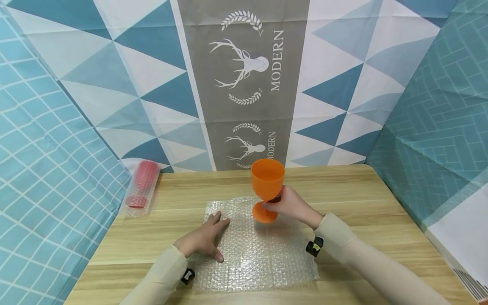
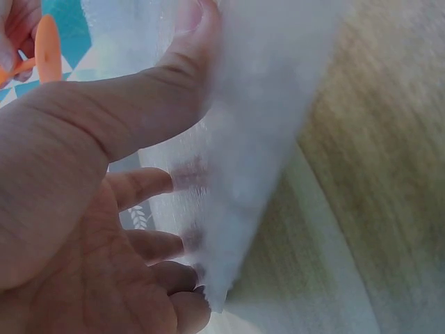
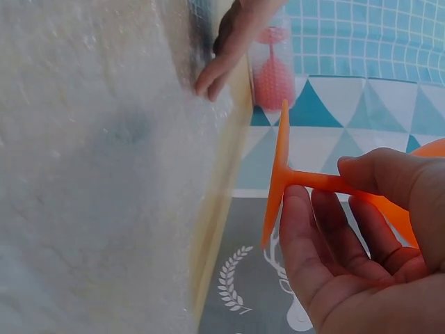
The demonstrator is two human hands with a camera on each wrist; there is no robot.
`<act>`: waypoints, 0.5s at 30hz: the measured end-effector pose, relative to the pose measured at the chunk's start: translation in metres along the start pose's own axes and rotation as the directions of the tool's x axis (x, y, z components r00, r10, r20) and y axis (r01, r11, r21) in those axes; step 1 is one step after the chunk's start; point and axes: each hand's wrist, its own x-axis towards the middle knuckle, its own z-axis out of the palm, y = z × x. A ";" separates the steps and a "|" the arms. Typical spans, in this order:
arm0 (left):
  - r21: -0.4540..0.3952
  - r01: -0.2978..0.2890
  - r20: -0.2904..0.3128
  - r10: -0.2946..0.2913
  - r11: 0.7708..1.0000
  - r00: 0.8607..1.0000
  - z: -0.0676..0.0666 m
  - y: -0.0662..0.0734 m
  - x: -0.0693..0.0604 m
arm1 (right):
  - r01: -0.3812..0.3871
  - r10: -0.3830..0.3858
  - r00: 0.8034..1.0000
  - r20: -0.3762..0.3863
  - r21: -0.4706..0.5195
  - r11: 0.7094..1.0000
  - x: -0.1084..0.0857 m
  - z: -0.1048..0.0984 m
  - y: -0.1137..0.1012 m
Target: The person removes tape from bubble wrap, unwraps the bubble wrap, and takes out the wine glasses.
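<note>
My right hand (image 1: pixel 290 206) holds an orange plastic goblet (image 1: pixel 267 180) by its stem, bowl up, above a sheet of bubble wrap (image 1: pixel 244 262) spread on the table. In the right wrist view, thumb and fingers close around the stem, beside the flat round base (image 3: pixel 279 174). My left hand (image 1: pixel 202 239) lies with fingers spread at the sheet's left edge. Seen from the left wrist, its fingertips touch the bubble wrap (image 2: pixel 257 139), and nothing is gripped there.
At the table's back left corner lies a red goblet-like thing (image 1: pixel 142 182) wrapped in bubble wrap. The wooden table (image 1: pixel 343 190) meets a patterned cloth backdrop (image 1: pixel 244 97) behind. Tiled-pattern cloths hang on both sides.
</note>
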 end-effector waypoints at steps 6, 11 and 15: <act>-0.003 0.005 0.004 -0.005 1.000 1.000 0.000 0.000 0.000 | 0.001 -0.002 1.000 -0.027 -0.023 1.000 0.010 -0.007 -0.002; 0.002 0.008 0.004 -0.008 1.000 1.000 0.000 0.000 0.000 | 0.000 -0.001 0.999 -0.051 -0.020 1.000 0.016 -0.013 -0.003; 0.004 0.006 0.008 -0.006 1.000 1.000 0.000 0.001 -0.001 | 0.010 -0.011 0.998 -0.055 -0.027 1.000 0.020 -0.017 -0.006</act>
